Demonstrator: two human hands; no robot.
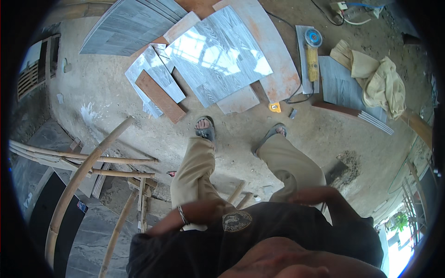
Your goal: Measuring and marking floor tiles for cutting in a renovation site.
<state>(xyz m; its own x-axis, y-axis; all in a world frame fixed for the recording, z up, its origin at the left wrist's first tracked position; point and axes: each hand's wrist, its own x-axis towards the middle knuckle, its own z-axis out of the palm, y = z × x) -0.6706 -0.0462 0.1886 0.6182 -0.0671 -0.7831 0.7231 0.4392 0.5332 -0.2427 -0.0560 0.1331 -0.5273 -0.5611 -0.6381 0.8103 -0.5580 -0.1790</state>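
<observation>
My left hand (209, 211) is at the left side of my waist, below a bracelet on the wrist, its fingers blurred and partly hidden by the dark shirt. At the other hip my right hand (307, 194) lies against my beige trousers (296, 169), with its fingers smeared too. I can make out nothing held in either. Ahead of my sandalled feet lies a large glossy grey wood-pattern tile (220, 60) on pale boards. A narrow brown-backed tile strip (160, 96) rests on cut tile pieces (150, 69) to its left. An angle grinder (312, 55) lies to the right on a tile strip.
A yellow tape measure (275, 107) and a small dark block (293, 113) lie on the floor. Stacked tiles (132, 25) stand far left. A beige cloth (382, 88) covers part of more tiles at right. Bamboo poles (88, 162) rise at left. A power cord (301, 99) trails nearby.
</observation>
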